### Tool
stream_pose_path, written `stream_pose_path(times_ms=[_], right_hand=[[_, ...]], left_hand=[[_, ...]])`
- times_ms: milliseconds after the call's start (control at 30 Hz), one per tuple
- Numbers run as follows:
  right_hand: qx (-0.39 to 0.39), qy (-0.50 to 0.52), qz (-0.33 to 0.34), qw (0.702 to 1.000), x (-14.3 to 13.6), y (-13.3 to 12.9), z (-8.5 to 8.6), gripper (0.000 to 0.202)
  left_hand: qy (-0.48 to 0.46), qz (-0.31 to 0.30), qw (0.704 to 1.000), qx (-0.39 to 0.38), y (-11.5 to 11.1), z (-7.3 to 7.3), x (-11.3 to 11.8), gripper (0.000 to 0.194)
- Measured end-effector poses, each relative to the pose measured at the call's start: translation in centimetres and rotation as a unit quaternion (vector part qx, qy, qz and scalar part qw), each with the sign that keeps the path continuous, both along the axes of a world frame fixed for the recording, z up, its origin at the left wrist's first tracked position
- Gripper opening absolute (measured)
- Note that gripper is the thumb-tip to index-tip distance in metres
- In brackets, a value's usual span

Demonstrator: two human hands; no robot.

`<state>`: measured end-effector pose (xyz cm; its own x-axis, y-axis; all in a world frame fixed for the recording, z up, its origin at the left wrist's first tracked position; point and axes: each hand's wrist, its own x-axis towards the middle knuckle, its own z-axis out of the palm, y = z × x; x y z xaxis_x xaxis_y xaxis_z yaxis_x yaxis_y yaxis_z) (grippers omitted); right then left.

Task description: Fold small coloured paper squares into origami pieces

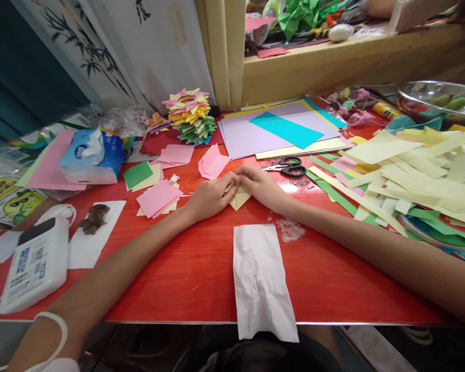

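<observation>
Over the middle of the red table, my left hand (214, 195) and my right hand (261, 187) meet at the fingertips. Both are closed on a small pale yellow paper (240, 199), whose pointed lower part shows below the fingers; its upper part is hidden by them. Black-handled scissors (290, 167) lie just beyond my right hand. Behind my left hand is a folded pink paper (213, 162), and pink squares (159, 198) lie to its left. A creased white paper (261, 279) hangs over the table's front edge.
Stacked folded paper pieces (191, 116) stand at the back, beside large coloured sheets (240, 134). Paper strips (411, 175) and a metal bowl (442, 98) fill the right. On the left are a tissue pack (93, 157), a white power strip (36, 266) and a brown object (94, 219) on paper.
</observation>
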<state>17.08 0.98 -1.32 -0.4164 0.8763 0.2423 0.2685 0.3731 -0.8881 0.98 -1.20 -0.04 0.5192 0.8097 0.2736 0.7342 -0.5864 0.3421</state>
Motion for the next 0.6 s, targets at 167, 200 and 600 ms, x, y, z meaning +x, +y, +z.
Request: stream_pose_path(times_ms=[167, 200, 600], right_hand=[[0.0, -0.004, -0.004, 1.0, -0.01, 0.01, 0.0, 0.019], [-0.001, -0.003, -0.005, 1.0, -0.02, 0.01, 0.0, 0.019], [0.005, -0.015, -0.008, 1.0, -0.03, 0.16, -0.07, 0.02]], left_hand=[[0.001, -0.001, 1.0, -0.001, 0.0, 0.0, -0.02, 0.013], [0.001, -0.001, 1.0, -0.002, -0.01, 0.01, -0.01, 0.013], [0.003, 0.006, 1.0, -0.003, 0.0, 0.03, 0.01, 0.013]])
